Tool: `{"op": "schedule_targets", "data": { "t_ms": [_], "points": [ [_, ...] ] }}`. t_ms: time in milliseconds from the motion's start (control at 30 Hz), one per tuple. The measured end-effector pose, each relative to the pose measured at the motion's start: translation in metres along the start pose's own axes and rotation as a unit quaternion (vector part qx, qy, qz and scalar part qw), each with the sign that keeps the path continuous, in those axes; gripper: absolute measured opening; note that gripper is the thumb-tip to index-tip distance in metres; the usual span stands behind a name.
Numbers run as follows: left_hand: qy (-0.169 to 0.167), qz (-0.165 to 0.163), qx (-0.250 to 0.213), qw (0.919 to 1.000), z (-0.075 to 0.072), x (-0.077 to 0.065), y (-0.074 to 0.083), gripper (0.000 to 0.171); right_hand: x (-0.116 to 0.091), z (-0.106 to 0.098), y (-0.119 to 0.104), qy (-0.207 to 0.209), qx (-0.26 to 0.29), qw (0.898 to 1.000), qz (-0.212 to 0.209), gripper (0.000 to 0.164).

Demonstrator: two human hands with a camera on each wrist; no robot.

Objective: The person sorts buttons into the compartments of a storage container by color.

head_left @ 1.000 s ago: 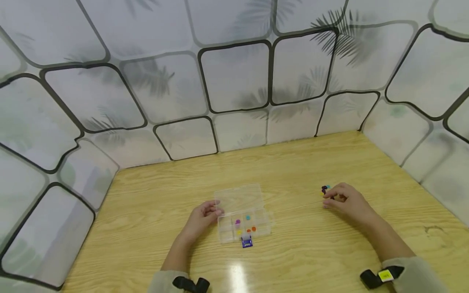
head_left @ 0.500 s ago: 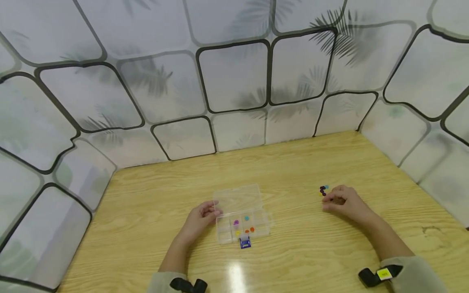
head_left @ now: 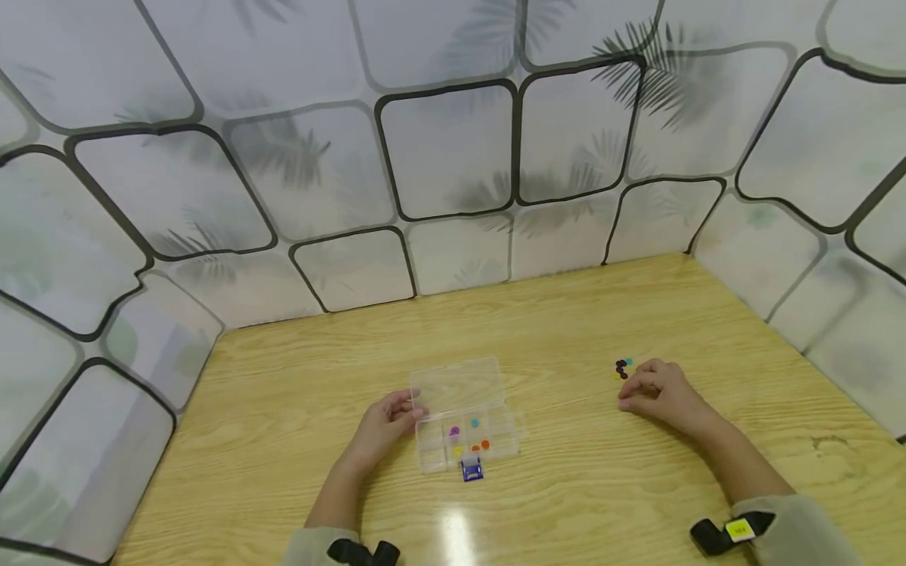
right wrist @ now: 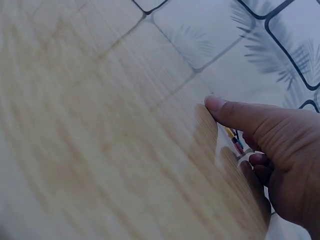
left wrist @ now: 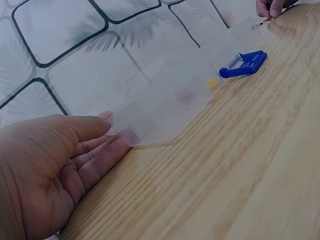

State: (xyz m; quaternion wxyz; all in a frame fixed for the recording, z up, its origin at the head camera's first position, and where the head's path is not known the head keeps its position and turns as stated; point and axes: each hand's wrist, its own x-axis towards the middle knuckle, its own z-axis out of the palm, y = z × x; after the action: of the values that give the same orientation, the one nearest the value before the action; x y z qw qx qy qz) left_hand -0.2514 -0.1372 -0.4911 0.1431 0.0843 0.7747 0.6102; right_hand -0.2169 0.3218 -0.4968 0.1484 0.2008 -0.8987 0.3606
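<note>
A clear plastic compartment box (head_left: 502, 428) lies on the table with its lid (head_left: 456, 385) tilted back. Purple, blue, yellow and orange pieces sit in its compartments. My left hand (head_left: 385, 424) holds the box's left end, thumb on the near side and fingers behind, as the left wrist view shows. At the box's front edge is a blue clasp-like part (head_left: 472, 469). My right hand (head_left: 661, 393) is low over the table, thumb and forefinger close together; whether anything is between them is hidden. Just beyond its fingertips lies a cluster of small dark, blue and yellow pieces (head_left: 621, 369).
The wooden table (head_left: 340, 354) runs back to a patterned wall covering (head_left: 460, 259), which also rises at the left and right sides. A light reflection shows on the tabletop in front of the box. Black wrist cameras sit on both sleeves.
My right fingertips have drawn slightly away from the small cluster, which shows more fully. The left hand and the box keep their places; the whole view has shifted a little.
</note>
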Motion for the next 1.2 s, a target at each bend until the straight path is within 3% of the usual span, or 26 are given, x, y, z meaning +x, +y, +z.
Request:
{"op": "schedule_targets", "data": {
  "t_ms": [400,633,1000,1200],
  "points": [
    [-0.003,-0.004,-0.005,1.0000,0.000,0.000,0.000,0.042,-0.002,0.005,0.004,0.029,-0.048,0.998,-0.035,0.023],
    [0.000,-0.001,-0.003,1.0000,0.001,0.001,-0.001,0.042,-0.006,0.009,0.004,0.038,-0.097,0.994,-0.025,0.023],
    [0.000,0.002,0.001,1.0000,0.000,-0.001,0.001,0.042,-0.005,0.013,0.007,0.073,-0.132,0.982,-0.109,0.014],
    [0.004,-0.001,0.004,1.0000,0.001,-0.001,0.001,0.042,-0.006,0.011,0.006,0.080,-0.140,0.981,-0.108,0.014]
  ]
}}
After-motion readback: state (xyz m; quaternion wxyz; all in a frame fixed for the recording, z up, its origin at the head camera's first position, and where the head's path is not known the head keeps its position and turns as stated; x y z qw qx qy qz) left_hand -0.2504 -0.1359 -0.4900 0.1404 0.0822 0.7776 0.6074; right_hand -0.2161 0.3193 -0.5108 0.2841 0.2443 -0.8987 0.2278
